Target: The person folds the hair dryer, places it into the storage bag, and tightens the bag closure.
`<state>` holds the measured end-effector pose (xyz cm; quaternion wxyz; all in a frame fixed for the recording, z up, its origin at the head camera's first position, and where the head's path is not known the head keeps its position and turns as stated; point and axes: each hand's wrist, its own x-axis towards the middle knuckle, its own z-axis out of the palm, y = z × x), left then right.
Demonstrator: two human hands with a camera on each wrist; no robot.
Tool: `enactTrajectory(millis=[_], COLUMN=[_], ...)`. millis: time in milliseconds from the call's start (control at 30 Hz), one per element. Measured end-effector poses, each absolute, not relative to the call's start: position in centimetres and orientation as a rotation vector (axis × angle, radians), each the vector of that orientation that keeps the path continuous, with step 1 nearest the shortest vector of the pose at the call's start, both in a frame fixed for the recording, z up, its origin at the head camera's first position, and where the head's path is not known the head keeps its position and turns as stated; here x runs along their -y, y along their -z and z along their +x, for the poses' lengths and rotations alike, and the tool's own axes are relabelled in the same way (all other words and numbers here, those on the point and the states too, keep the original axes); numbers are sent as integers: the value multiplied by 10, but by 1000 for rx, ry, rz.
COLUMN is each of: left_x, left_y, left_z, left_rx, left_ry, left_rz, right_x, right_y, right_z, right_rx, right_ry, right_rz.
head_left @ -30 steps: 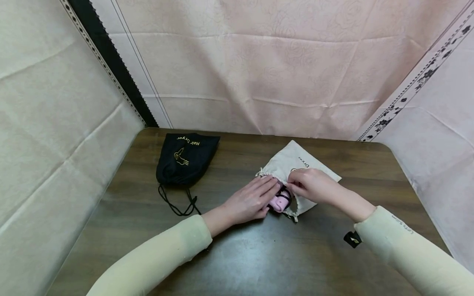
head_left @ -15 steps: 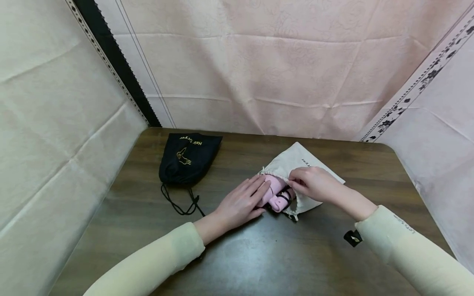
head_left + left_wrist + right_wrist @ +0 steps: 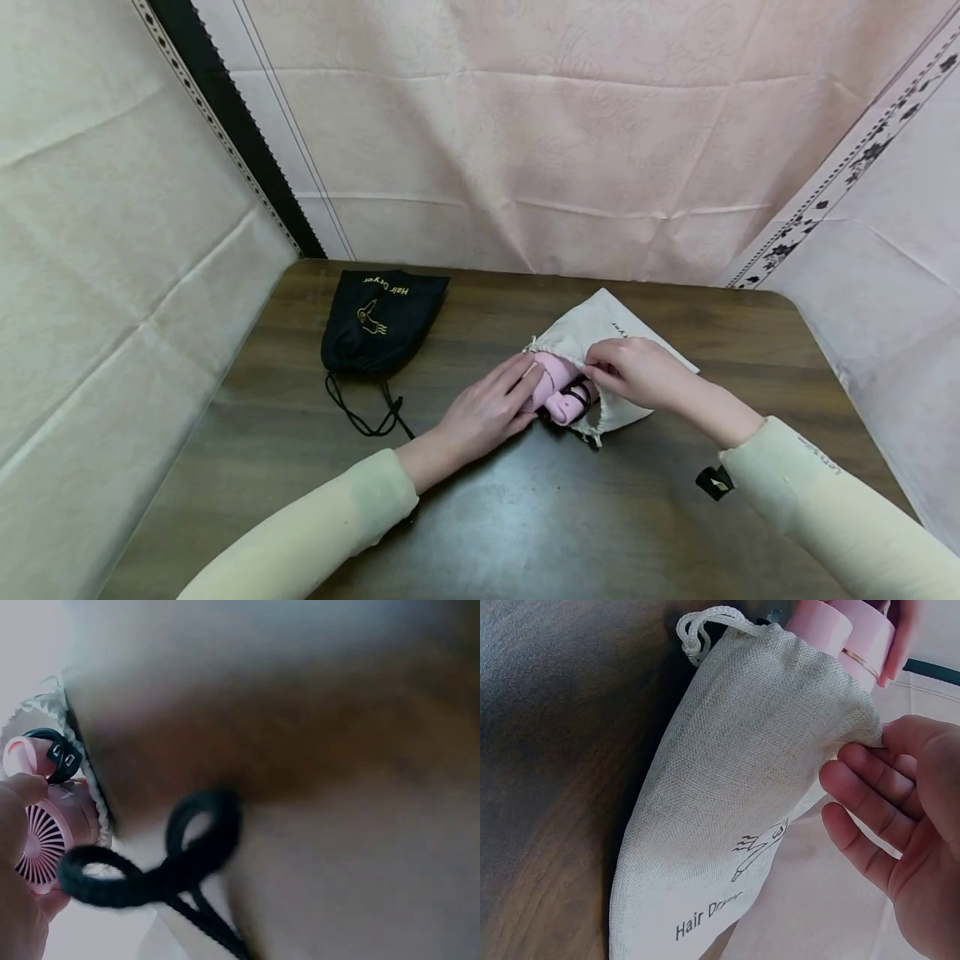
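Note:
A pink hair dryer (image 3: 555, 373) lies at the mouth of a cream drawstring bag (image 3: 588, 325), its front part inside the cloth. My left hand (image 3: 476, 414) grips the dryer's back end; the left wrist view shows thumb and fingers on either side of the slotted vent (image 3: 45, 844). A black cord (image 3: 67, 754) is looped around the folded pink handle (image 3: 26, 755). My right hand (image 3: 637, 372) pinches the bag's rim between thumb and fingers, beside the dryer. "Hair Dryer" is printed on the cream cloth (image 3: 735, 772) in the right wrist view.
A black drawstring bag (image 3: 382, 325) with gold hair dryer print sits at the table's back left, its cords (image 3: 367, 425) trailing toward the front. Pale cloth (image 3: 525, 150) hangs behind the brown table (image 3: 480, 533) and along both sides.
My left hand has slid back left along the dryer, uncovering more of its pink body. The right hand keeps its pinch on the bag's rim.

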<state>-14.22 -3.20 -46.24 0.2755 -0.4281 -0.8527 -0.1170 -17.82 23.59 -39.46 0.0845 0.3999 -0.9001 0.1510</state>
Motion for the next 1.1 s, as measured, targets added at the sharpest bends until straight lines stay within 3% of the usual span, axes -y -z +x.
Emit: enactTrajectory(millis=[433,1100], left_x=[21,-2], left_y=[448,462], left_z=[-153,-164], left_rx=[2223,2201], left_ry=[327,242], left_rz=[-1166,-1118], right_x=[-236,-234], right_y=[386,386], right_z=[-179,-179], right_rx=[2669,2654], right_ry=[-435,-557], right_rz=[1175,1139])
